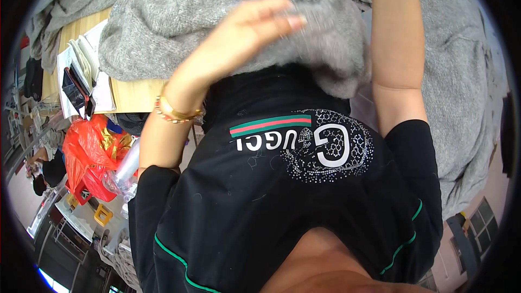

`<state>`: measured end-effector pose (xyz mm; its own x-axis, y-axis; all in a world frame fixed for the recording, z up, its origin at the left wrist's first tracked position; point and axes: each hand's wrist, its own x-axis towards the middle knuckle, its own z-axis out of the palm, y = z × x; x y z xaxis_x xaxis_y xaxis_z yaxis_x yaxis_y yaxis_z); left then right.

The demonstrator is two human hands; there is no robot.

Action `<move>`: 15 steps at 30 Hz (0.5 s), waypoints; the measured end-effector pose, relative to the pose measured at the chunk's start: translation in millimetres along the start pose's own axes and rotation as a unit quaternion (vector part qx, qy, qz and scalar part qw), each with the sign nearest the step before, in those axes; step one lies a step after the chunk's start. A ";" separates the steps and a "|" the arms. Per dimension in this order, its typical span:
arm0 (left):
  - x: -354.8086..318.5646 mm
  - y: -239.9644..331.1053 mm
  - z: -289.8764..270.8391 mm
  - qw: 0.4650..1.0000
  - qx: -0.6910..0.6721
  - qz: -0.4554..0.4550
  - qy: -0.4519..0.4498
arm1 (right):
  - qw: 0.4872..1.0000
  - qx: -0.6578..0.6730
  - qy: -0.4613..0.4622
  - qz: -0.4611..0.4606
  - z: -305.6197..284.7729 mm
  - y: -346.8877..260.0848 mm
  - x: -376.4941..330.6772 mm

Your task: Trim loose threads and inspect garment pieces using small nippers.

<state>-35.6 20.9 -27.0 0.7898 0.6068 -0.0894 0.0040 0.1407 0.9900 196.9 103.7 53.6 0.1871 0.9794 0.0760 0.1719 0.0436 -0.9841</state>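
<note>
My left hand (pixel 255 26), with gold bracelets at its wrist, is over a heap of grey knitted fabric (pixel 179 16). Its thumb and fingers stretch out to the right, apart, and look slightly blurred. Close beside the fingertips, a bunched fold of the same knit (pixel 331 38) is smeared by motion and hangs over the near edge; no firm grip on it shows. My right forearm (pixel 397 32) reaches straight up past the top of the picture, so the right hand is out of sight.
More grey knit (pixel 456 92) drapes down at the right. On the light wooden table (pixel 135 92) at left lie notebooks (pixel 84 57) and a dark phone-like object (pixel 76 89). Below sits a red plastic bag (pixel 89 149) beside clear wrapping. Another person (pixel 51 171) appears at far left.
</note>
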 end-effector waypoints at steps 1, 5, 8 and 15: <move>5.2 13.9 -4.9 0.998 -0.051 0.017 0.043 | 0.991 -0.128 0.011 0.028 -10.8 21.8 11.9; 38.8 4.5 -72.1 0.996 -0.003 -0.072 0.059 | 0.981 -0.157 0.008 0.112 -22.7 54.6 -2.7; 61.2 1.2 -67.7 0.982 -0.098 -0.153 0.055 | 0.989 -0.031 -0.011 0.143 -2.8 37.4 -53.3; 67.1 -26.3 -63.0 0.986 -0.089 -0.117 0.081 | 0.981 0.045 -0.147 0.118 14.3 115.8 -79.9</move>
<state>-21.3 107.2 -65.8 0.6719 0.6558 -0.3442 0.0557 0.4186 0.9064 188.0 33.3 -68.7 -0.0781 0.9782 -0.1926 0.0685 -0.1874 -0.9799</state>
